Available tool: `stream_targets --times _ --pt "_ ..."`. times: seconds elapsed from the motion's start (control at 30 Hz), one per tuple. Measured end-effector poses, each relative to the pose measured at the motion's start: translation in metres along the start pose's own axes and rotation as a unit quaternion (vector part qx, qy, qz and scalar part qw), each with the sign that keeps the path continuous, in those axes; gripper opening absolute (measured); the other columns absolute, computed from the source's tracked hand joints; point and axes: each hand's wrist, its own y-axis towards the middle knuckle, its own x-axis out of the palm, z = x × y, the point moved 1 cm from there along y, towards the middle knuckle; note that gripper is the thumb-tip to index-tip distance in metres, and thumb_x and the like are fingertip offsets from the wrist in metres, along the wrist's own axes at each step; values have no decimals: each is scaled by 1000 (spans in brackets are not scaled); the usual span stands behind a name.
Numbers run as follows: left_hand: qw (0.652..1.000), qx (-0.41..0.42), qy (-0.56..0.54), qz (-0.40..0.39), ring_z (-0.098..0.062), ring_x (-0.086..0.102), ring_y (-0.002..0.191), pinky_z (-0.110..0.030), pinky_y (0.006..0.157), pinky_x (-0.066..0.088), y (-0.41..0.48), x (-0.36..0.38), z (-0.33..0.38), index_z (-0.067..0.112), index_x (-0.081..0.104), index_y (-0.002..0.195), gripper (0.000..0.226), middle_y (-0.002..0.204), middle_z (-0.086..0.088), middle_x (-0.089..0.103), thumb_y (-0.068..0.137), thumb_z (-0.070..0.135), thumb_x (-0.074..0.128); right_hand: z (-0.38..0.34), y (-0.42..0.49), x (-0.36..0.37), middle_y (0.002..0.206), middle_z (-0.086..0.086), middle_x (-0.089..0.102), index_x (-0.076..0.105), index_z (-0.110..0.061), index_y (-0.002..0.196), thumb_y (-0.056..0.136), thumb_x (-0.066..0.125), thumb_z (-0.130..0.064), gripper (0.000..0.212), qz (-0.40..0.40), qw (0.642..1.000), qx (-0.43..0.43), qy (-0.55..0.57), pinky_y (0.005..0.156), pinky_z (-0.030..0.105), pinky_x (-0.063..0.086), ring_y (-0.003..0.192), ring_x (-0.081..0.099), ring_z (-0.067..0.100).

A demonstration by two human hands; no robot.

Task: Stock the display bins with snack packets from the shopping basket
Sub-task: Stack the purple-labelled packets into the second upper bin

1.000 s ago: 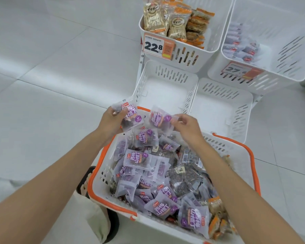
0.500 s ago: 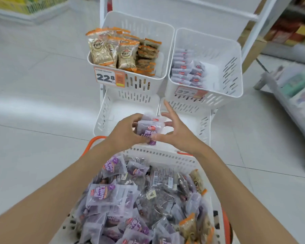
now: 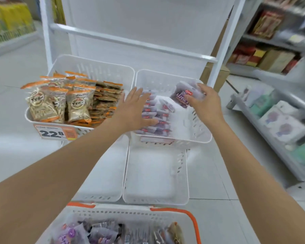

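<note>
My right hand (image 3: 205,104) grips a small stack of purple snack packets (image 3: 184,95) over the upper right display bin (image 3: 199,138). My left hand (image 3: 135,110) lies flat with straight fingers on the row of purple packets (image 3: 157,118) standing in that bin's left side. The white shopping basket with an orange handle (image 3: 188,215) sits at the bottom edge, holding several more purple packets (image 3: 72,234) and some darker ones.
The upper left bin (image 3: 93,67) holds several orange-topped seed packets (image 3: 77,104) and carries a 22.8 price tag (image 3: 55,132). Two white lower bins (image 3: 157,175) sit between the basket and the upper bins. A white rack frame (image 3: 130,43) rises behind. Stocked shelves (image 3: 280,111) stand at right.
Both hands have risen from the basket with purple packets, joined them in front of me, then reached forward to the upper right bin. My left hand let go and now rests flat on the stocked row.
</note>
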Motion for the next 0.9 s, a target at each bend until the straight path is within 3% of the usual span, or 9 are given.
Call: stream_targets --times 0.07,0.13,0.27,0.37,0.53,0.6,0.67,0.77,0.9 --pt "999 6 29 -17 -23 -4 152 -53 121 2 15 9 -7 25 14 156 98 165 -6 6 80 79 43 15 31 12 117 0 57 61 -15 126 85 74 -26 44 30 999 -8 -41 77 10 37 106 57 14" --pt "999 17 49 -11 -23 -7 152 -53 121 1 21 15 -12 23 13 156 101 165 -5 5 79 84 35 32 54 32 116 6 57 60 -13 126 84 74 -23 45 19 997 8 -69 73 14 36 102 58 19" --pt "997 31 15 65 -21 1 152 -51 122 5 21 26 -17 22 24 154 104 163 -4 17 72 86 20 67 71 74 136 8 49 51 -15 138 80 78 -39 69 -169 983 61 -41 86 28 50 112 57 21" --pt "996 34 -22 82 -18 3 152 -50 122 7 21 27 -18 23 29 153 100 162 -2 21 74 84 25 76 66 85 148 -1 32 37 -25 148 73 80 -51 90 -242 968 63 -33 103 30 40 134 39 16" --pt "993 30 -66 93 -16 3 151 -47 122 8 21 29 -19 24 30 151 96 161 1 25 76 83 32 69 70 89 143 -7 46 56 -28 133 79 81 -19 60 -248 957 70 130 94 31 53 129 48 14" --pt "993 28 -68 87 -14 1 151 -46 123 7 21 28 -19 24 29 152 96 161 2 24 76 83 33 69 76 92 143 -9 50 58 -36 130 79 80 -15 59 -290 941 82 155 101 42 51 127 53 17" --pt "993 29 -72 91 -14 0 151 -46 123 7 21 28 -18 25 29 152 93 160 3 25 79 81 36 65 79 94 144 -12 49 53 -43 132 79 80 -20 64 -327 931 83 142 105 41 47 127 53 14" --pt "992 32 -83 94 -13 0 151 -47 122 9 20 29 -18 26 30 151 90 159 4 28 80 80 38 56 78 93 145 -14 42 47 -45 137 84 74 -38 60 -310 940 79 122 108 36 41 129 47 12" --pt "989 28 -99 102 -12 2 151 -45 122 9 19 28 -18 24 32 151 88 158 3 30 81 76 45 53 77 108 144 -1 48 52 -28 136 91 67 -36 48 -242 970 -27 6 111 39 37 129 47 18"
